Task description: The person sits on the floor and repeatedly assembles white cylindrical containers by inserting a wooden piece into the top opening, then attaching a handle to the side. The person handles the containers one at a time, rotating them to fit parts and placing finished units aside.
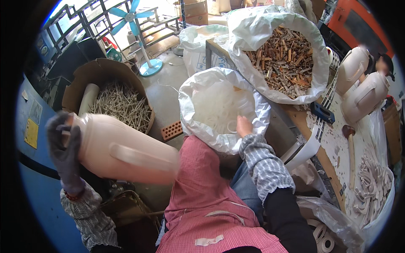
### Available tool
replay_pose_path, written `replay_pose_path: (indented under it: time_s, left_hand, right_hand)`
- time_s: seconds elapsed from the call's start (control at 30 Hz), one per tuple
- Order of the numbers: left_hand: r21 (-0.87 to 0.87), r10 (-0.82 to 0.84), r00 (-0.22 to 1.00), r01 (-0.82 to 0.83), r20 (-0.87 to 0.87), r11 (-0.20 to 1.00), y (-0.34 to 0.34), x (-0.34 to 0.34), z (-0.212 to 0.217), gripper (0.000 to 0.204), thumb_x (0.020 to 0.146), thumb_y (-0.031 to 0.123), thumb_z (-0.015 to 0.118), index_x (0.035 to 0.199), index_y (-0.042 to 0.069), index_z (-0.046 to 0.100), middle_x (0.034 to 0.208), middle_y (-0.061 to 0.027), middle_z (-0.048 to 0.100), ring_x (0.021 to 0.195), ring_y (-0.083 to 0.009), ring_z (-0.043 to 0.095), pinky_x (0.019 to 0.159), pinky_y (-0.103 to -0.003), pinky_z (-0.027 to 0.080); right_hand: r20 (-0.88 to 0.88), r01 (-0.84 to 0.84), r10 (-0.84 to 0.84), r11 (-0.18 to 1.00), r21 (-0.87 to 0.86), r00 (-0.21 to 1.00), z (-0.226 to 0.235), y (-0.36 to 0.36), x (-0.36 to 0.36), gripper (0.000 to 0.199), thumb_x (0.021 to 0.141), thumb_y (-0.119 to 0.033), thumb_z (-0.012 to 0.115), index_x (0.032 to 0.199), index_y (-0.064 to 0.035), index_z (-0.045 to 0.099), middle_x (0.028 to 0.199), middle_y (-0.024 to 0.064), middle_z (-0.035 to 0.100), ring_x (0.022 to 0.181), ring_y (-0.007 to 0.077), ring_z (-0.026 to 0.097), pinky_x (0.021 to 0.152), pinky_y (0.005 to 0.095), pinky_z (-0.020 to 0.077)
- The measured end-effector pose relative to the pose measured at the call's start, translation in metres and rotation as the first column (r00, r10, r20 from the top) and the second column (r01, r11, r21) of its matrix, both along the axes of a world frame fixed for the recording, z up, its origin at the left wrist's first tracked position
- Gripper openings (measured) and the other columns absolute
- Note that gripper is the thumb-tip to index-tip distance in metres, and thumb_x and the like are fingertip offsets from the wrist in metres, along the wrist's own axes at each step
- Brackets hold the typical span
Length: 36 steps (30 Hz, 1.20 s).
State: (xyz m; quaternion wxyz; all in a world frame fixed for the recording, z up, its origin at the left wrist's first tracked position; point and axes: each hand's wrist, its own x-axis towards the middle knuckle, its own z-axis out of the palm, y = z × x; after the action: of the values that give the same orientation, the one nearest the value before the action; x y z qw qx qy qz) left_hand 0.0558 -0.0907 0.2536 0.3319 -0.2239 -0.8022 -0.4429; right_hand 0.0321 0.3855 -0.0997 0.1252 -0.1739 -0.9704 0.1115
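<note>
Concrete floor (162, 95) carries a cardboard box (103, 71) of pale sticks, a blue fan (135, 19) and a brick (171, 130). At left, the person's gloved left hand (64, 147) grips the neck end of a large beige plastic jug (122, 149), held on its side above the lap. The bare right hand (243, 125) reaches into a white sack (219, 107) of clear rings; its fingers are hidden, so its grip cannot be judged. On the workbench (333, 147) at right stand two more jugs (363, 84) and a mallet (350, 143).
</note>
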Motion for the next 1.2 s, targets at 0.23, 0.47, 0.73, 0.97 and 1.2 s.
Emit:
replay_pose_path:
  time_s: [0.23,0.47,0.73,0.97,1.2]
  left_hand:
    - [-0.542,-0.161,0.682,-0.392,-0.714,0.743,0.031,-0.025,0.014,0.05,0.076,0.005,0.08,0.12,0.007,0.056,0.122,-0.0128,0.058,0.111,-0.03,0.062,0.088,-0.039,0.058]
    - [-0.414,-0.728,0.614,0.603,-0.305,0.682,0.19,0.002,-0.014,0.053,0.061,0.013,0.089,0.108,0.013,0.064,0.113,-0.0147,0.056,0.09,-0.0284,0.061,0.089,-0.045,0.052]
    - [-0.271,-0.655,0.749,0.613,-0.098,0.742,0.317,0.04,-0.089,0.082,0.061,0.03,0.084,0.135,0.013,0.051,0.131,-0.013,0.052,0.12,-0.0351,0.051,0.102,-0.05,0.042]
    - [-0.189,-0.82,0.562,0.821,0.106,0.538,0.325,0.025,-0.101,0.096,0.059,0.028,0.085,0.143,0.009,0.042,0.125,-0.0126,0.059,0.118,-0.036,0.054,0.107,-0.048,0.037]
    - [-0.242,-0.856,0.498,0.855,0.139,0.459,0.321,0.032,-0.107,0.091,0.06,0.026,0.083,0.141,0.013,0.045,0.127,-0.0121,0.059,0.119,-0.0356,0.053,0.106,-0.048,0.038]
  right_hand:
    - [-0.197,-0.184,-0.037,0.222,-0.957,0.98,0.075,0.019,0.059,0.019,0.093,-0.016,0.064,0.089,0.0022,0.064,0.078,0.005,0.065,0.072,0.0129,0.066,0.054,0.0275,0.0523]
    - [-0.559,-0.51,-0.041,0.359,-0.782,0.828,0.182,0.019,0.15,0.016,0.092,-0.005,0.055,0.077,-0.0007,0.058,0.088,0.0077,0.062,0.08,0.0103,0.054,0.073,0.027,0.044]
    - [-0.647,-0.644,0.044,0.161,-0.748,0.761,0.281,0.0,0.199,0.044,0.095,-0.004,0.051,0.138,0.0007,0.043,0.122,0.0153,0.059,0.11,0.0245,0.062,0.093,0.0378,0.0524]
    - [-0.415,-0.471,0.335,0.835,-0.285,0.846,0.267,-0.011,0.181,0.015,0.08,0.007,0.056,0.092,-0.0012,0.056,0.093,0.0167,0.062,0.088,0.0333,0.063,0.075,0.0367,0.0519]
    - [-0.239,-0.443,0.391,0.867,-0.228,0.889,0.247,-0.015,0.184,0.01,0.082,-0.004,0.058,0.091,-0.003,0.061,0.089,0.0177,0.062,0.083,0.0378,0.063,0.073,0.0418,0.0517]
